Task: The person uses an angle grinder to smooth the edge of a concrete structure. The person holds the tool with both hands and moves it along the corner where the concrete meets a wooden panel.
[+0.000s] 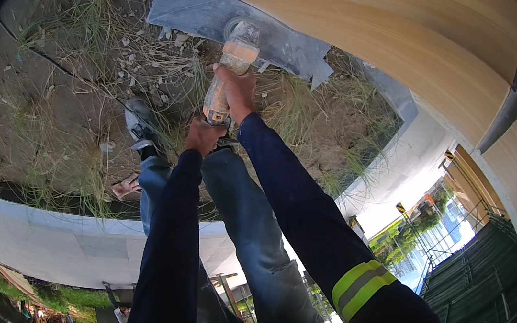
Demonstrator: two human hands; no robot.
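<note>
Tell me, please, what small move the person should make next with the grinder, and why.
Probably a slight slide of the grinder along the grey slab toward its jagged corner: the right hand grips the body, the left hand is at the rear end, and the head is over the slab, whose edge there looks broken.

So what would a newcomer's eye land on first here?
Likely the dusty orange grinder above centre, the right hand around its body, the left hand at its rear, its head at the grey slab. Then the wood-grain panel curving down the right side, and the yellow bands on the dark sleeves low down.
</note>
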